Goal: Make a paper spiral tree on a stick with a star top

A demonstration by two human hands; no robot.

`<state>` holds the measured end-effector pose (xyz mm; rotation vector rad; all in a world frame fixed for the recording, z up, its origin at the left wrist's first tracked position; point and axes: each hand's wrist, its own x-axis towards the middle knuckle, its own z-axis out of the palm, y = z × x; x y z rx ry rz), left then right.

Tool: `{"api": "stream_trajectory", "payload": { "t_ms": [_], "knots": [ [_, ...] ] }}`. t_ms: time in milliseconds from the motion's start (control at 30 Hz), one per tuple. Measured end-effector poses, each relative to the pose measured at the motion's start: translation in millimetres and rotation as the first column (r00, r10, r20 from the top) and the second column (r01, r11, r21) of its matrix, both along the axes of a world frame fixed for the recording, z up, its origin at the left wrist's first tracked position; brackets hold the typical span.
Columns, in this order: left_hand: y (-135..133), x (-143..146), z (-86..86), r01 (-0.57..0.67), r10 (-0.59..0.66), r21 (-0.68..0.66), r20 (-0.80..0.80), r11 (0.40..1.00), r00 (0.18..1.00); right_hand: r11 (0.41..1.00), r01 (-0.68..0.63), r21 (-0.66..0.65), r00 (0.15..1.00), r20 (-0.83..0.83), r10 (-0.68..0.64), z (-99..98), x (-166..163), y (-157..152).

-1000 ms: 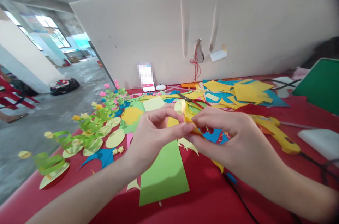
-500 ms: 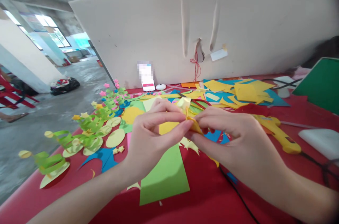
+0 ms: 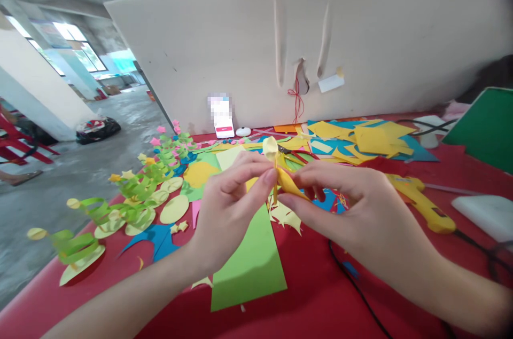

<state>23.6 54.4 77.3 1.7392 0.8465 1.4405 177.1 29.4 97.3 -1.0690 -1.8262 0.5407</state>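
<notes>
Both my hands meet above a red table (image 3: 312, 296). My left hand (image 3: 228, 205) pinches a small pale yellow paper piece (image 3: 271, 148) between thumb and fingers. My right hand (image 3: 344, 205) is closed on a darker yellow paper strip (image 3: 289, 183) that joins the pale piece. Under the hands lies a light green paper sheet (image 3: 250, 264) and a cut yellow star scrap (image 3: 285, 217).
Green paper spirals on pale discs (image 3: 108, 216) line the table's left edge. A yellow glue gun (image 3: 420, 201) with a black cord lies at right. Scissors (image 3: 294, 155) and loose coloured sheets (image 3: 372, 141) lie behind, before a beige board (image 3: 320, 45). A phone (image 3: 222, 117) leans there.
The pale yellow piece has risen a little and my right hand has drawn the yellow strip out from the left fingers, down to the right.
</notes>
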Motion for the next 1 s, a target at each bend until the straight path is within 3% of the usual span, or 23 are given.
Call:
{"api": "stream_trajectory", "payload": {
  "t_ms": [300,767,833,1000],
  "knots": [
    [0.0,0.9,2.3,0.166,-0.139,-0.156,0.167,0.974,0.976,1.0,-0.019,0.013,1.0,0.011,0.019,-0.4,-0.4,-0.2],
    [-4.1,3.4,5.7,0.309,-0.222,-0.316,0.283,0.897,0.933,0.996,-0.065,0.06,0.998,-0.006,0.066,-3.0,-1.3,-2.5],
    [-3.7,2.7,5.0,0.307,-0.224,-0.305,0.279,0.902,0.934,0.994,-0.08,0.078,0.997,0.004,0.08,-3.3,-2.0,-2.5],
    [-2.4,-0.8,3.6,0.168,-0.139,-0.289,0.116,0.943,0.983,0.989,-0.098,0.11,0.995,0.038,0.094,-3.2,-1.9,-2.2]
  ]
}}
